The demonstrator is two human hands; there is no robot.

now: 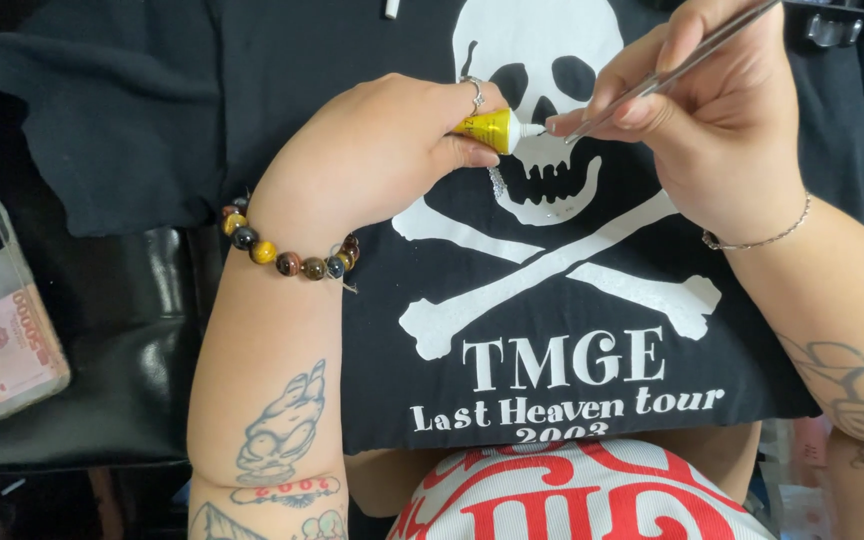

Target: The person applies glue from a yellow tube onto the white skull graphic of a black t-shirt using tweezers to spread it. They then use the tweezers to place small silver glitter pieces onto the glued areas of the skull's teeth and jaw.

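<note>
- Left hand [382,150]: closed around a small yellow glue tube [487,129], white nozzle pointing right, held just above the white skull print on the black T-shirt [282,60].
- Right hand [717,120]: fingers pinched on thin metal tweezers [672,70]; tips meet the nozzle (contact itself too small to confirm).
- Beaded bracelet [287,260] on left wrist, thin chain bracelet [762,240] on right.
- Clear phone case [2,310] lies well apart, far left, on the dark worktop [122,390].
</note>
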